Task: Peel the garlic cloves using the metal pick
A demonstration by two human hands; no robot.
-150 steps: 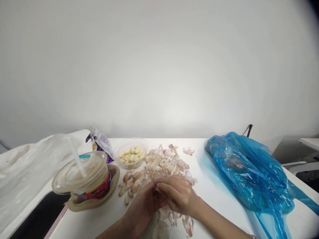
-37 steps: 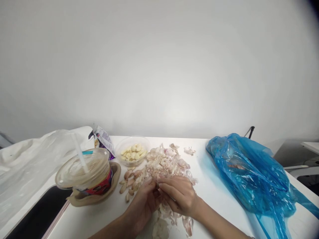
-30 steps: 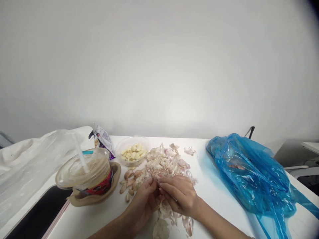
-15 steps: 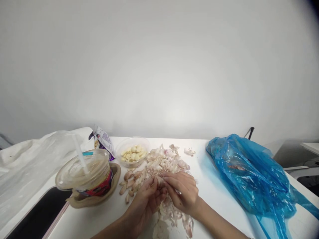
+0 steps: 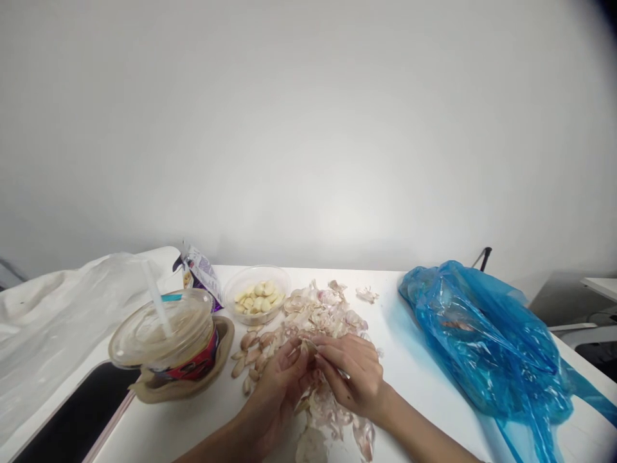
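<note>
Between the fingertips of both hands is a garlic clove (image 5: 308,347), mostly hidden by the fingers. My left hand (image 5: 285,376) is closed around it from the left. From the right, my right hand (image 5: 354,373) pinches at its skin. Under and behind the hands spreads a heap of papery garlic skins (image 5: 322,315). Several unpeeled cloves (image 5: 253,354) lie just left of my left hand. Peeled cloves (image 5: 260,298) fill part of a clear round plastic bowl (image 5: 279,273) behind them.
A lidded drink cup (image 5: 164,334) with a straw sits in a cardboard carrier (image 5: 224,341) on the left, beside a dark phone or tablet (image 5: 77,415). A purple snack packet (image 5: 205,273) and white plastic sheeting (image 5: 72,315) are there too. On the right lies a blue plastic bag (image 5: 482,341).
My left fingers have curled in and rolled slightly, turning the clove. My right hand keeps its pinch in nearly the same spot. Everything else stays put.
</note>
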